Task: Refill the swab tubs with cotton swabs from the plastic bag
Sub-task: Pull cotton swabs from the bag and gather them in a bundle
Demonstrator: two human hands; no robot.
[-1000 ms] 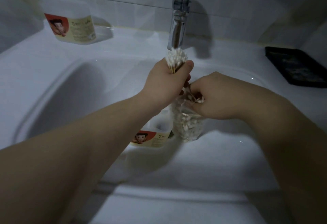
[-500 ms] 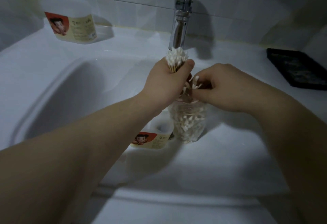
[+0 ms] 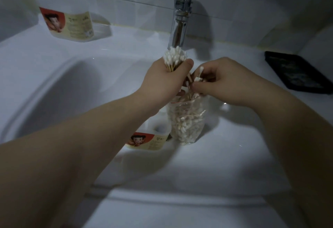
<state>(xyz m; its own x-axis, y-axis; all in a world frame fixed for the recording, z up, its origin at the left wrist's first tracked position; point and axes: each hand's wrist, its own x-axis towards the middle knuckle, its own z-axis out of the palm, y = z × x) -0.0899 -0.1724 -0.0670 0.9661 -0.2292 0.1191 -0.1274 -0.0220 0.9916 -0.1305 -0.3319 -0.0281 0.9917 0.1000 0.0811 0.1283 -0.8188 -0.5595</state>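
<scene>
My left hand (image 3: 162,85) grips an upright bundle of cotton swabs (image 3: 174,57), white tips up, just below the tap. It also seems to hold the rim of the clear plastic bag (image 3: 186,123), which hangs over the basin full of swabs. My right hand (image 3: 225,81) pinches a few swabs (image 3: 198,76) at the bag's mouth. A swab tub (image 3: 149,137) with a red and cream label stands in the basin under my left forearm, partly hidden. A second tub (image 3: 70,24) with the same label sits on the back left ledge.
The white sink (image 3: 54,87) fills the view, with the chrome tap (image 3: 181,15) at the back centre against tiled wall. A black flat tray (image 3: 295,71) lies on the right ledge.
My right hand has come up out of the bag's mouth with a few swabs pinched in it. The left hand with its bundle has stayed put.
</scene>
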